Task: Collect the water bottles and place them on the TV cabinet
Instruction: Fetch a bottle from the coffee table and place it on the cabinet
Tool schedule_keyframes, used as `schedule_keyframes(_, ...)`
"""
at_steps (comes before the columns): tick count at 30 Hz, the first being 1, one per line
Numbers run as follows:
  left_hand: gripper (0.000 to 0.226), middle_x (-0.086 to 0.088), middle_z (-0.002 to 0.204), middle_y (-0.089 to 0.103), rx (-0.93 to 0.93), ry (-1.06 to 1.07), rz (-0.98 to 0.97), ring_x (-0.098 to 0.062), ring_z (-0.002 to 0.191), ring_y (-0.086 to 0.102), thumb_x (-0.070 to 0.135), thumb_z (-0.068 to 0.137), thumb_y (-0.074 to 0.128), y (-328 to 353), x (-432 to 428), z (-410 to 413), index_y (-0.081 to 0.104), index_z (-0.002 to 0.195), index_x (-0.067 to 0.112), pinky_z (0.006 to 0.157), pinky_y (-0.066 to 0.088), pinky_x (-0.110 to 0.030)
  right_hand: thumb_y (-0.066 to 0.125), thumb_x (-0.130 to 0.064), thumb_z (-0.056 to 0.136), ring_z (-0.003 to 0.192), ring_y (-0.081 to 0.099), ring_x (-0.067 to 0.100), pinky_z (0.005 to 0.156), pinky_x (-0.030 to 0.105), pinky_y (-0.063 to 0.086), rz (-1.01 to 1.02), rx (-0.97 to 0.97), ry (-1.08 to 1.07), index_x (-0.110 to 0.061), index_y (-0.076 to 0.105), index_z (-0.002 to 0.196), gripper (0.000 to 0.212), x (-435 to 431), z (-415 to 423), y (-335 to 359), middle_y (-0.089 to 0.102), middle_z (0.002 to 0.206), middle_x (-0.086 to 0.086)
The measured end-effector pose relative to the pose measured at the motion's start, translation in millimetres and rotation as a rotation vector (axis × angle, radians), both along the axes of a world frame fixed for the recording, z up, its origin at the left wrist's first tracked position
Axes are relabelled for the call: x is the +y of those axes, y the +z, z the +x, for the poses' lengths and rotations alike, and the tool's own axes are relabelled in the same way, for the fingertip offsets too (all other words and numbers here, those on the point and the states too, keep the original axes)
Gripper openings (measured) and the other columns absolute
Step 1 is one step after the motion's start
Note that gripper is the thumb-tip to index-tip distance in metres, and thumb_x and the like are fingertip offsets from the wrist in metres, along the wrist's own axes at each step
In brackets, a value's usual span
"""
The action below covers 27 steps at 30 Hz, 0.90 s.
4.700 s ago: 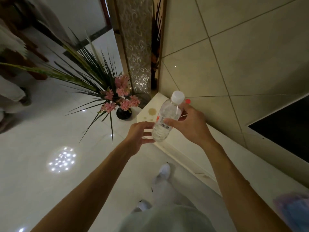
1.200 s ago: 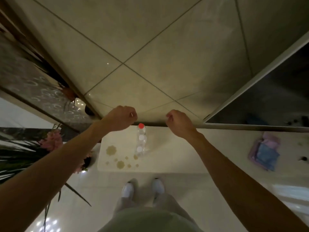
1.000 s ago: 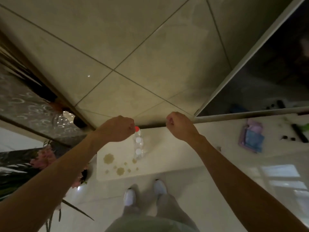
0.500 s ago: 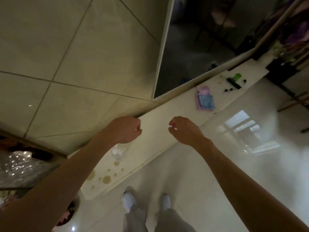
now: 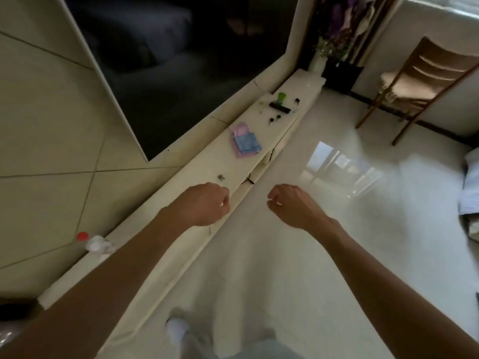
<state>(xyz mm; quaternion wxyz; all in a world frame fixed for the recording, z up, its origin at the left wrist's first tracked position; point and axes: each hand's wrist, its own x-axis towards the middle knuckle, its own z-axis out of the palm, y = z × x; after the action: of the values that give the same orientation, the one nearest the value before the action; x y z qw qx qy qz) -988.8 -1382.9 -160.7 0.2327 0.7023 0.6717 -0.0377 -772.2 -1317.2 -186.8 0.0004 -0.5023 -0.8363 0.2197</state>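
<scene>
Red-capped water bottle [image 5: 96,244] set on cream TV cabinet [image 5: 207,161], left hand [image 5: 204,203] and right hand [image 5: 293,206] loosely curled, nothing held.

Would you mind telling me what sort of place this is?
Probably a home living room: a large dark wall-mounted TV screen above a long cream TV cabinet, a wooden slatted chair, and glossy white floor tiles.

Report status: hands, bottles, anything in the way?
Left hand and right hand empty, loosely curled. Bottles standing on TV cabinet, beside left forearm. Nothing in the way.
</scene>
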Motion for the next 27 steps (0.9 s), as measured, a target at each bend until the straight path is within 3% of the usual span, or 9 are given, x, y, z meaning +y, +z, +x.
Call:
schedule_keyframes(7,0.028,-0.004,0.113,0.066,0.034,-0.170,0.027,-0.021,0.095,0.062,0.035,0.097,0.050,18,45,171,0.064,0.112,0.017,0.082,0.051,-0.033,0.052,-0.024,0.097,0.100,0.064,0.019,0.088,0.035,0.054,0.044,0.062,-0.211,-0.015,0.067,0.109,0.022,3,180,15,0.068,0.115,0.004)
schedule_keyframes(13,0.023,-0.001,0.096,0.064,0.034,-0.377,0.102,-0.018,0.084,0.061,0.033,0.098,0.050,42,87,285,0.064,0.108,0.017,0.068,0.043,-0.029,0.053,-0.022,0.095,0.095,0.067,0.023,0.083,0.035,0.054,0.109,0.083,-0.411,-0.008,0.071,0.103,0.024,1,298,36,0.072,0.109,0.007)
schedule_keyframes(16,0.022,0.001,0.098,0.065,0.060,-0.461,0.119,-0.015,0.084,0.061,0.036,0.098,0.050,43,108,330,0.063,0.108,0.021,0.068,0.042,-0.029,0.053,-0.023,0.095,0.094,0.067,0.021,0.084,0.038,0.055,0.118,0.090,-0.500,-0.010,0.071,0.103,0.024,1,343,37,0.071,0.109,0.006)
schedule_keyframes(21,0.027,-0.002,0.106,0.067,0.101,-0.617,0.097,-0.020,0.091,0.062,0.037,0.098,0.049,32,144,399,0.065,0.109,0.019,0.079,0.050,-0.033,0.055,-0.025,0.094,0.092,0.065,0.020,0.083,0.039,0.055,0.077,0.087,-0.646,-0.010,0.070,0.104,0.023,2,408,28,0.070,0.108,0.005)
schedule_keyframes(27,0.028,-0.003,0.111,0.066,0.112,-0.781,0.110,-0.024,0.097,0.062,0.039,0.098,0.048,17,211,482,0.065,0.110,0.020,0.072,0.041,-0.029,0.055,-0.028,0.092,0.091,0.064,0.020,0.080,0.037,0.054,0.069,0.024,-0.786,-0.012,0.070,0.103,0.023,38,480,15,0.070,0.105,0.003)
